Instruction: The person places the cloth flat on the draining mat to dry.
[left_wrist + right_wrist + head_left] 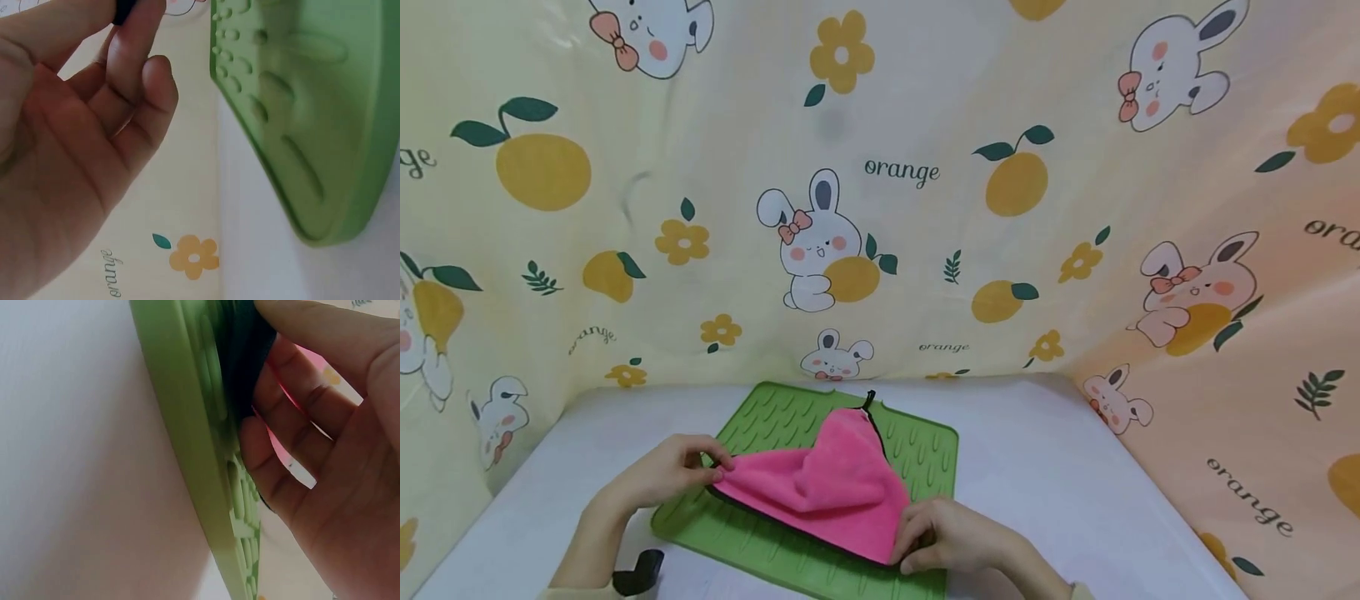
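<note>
A pink cloth [850,483] with black edging and a small black loop at its far tip lies rumpled over a green ridged mat [775,417]. My left hand [666,471] pinches the cloth's left corner between thumb and fingers. At the near right corner, my right hand [958,537] grips the edge. The right wrist view shows the cloth's dark underside [250,356] between thumb and fingers, close over the mat's rim. In the left wrist view only a dark scrap of the cloth [123,9] shows at the fingertips.
The mat rests on a white tabletop [1037,450]. A black object [647,571] is by the left forearm. Behind and at both sides hangs a cream sheet [910,100] printed with rabbits, oranges and flowers.
</note>
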`<state>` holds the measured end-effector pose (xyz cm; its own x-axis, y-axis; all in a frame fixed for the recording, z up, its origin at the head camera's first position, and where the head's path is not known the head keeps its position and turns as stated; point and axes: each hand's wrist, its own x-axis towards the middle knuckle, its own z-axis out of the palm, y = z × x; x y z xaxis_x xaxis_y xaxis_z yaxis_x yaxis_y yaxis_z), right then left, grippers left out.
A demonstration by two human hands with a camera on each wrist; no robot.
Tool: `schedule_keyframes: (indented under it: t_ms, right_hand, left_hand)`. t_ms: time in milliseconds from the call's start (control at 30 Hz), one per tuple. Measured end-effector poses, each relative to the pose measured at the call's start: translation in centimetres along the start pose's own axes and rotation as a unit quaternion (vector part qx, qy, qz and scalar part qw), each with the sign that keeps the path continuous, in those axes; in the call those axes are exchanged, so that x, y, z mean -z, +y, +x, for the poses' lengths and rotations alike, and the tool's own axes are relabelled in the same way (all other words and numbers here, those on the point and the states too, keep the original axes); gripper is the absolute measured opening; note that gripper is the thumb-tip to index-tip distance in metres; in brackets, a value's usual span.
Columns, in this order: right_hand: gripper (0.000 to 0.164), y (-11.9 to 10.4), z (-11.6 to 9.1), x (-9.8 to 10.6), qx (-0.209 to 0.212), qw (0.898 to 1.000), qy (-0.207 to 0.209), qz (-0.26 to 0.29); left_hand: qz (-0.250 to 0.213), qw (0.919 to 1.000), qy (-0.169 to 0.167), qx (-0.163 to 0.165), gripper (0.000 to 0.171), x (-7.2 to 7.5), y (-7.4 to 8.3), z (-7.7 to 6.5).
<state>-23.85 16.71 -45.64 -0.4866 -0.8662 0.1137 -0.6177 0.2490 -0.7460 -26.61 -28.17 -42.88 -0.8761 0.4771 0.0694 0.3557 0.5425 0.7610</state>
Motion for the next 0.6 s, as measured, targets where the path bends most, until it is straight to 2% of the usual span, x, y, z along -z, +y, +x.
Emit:
schedule_keyframes:
  t_ms: [100, 267, 467, 600]
  right_hand:
    - [0.011, -0.3, 0.3, -0.2, 0.014, 1.0, -0.006, 0.01]
    - [0.009, -0.5, 0.5, -0.6, 0.013, 0.999, -0.02, 0.023]
    - [0.009, -0.7, 0.7, -1.1, 0.01, 0.999, -0.031, -0.017]
    - [0.008, -0.7, 0.8, -1.5, 0.011, 0.999, -0.03, -0.044]
  left_hand:
    - [0.015, 0.9998, -0.002, 0.01, 0.017, 0.5, 0.0, -0.2]
    - [0.014, 0.9983, -0.042, 0.037, 0.022, 0.8, -0.2, -0.4]
    - [0.009, 0.9934, -0.069, 0.09, 0.022, 0.5, -0.4, -0.8]
    - [-0.014, 0.99, -0.079, 0.116, 0.02, 0.3, -0.6, -1.1]
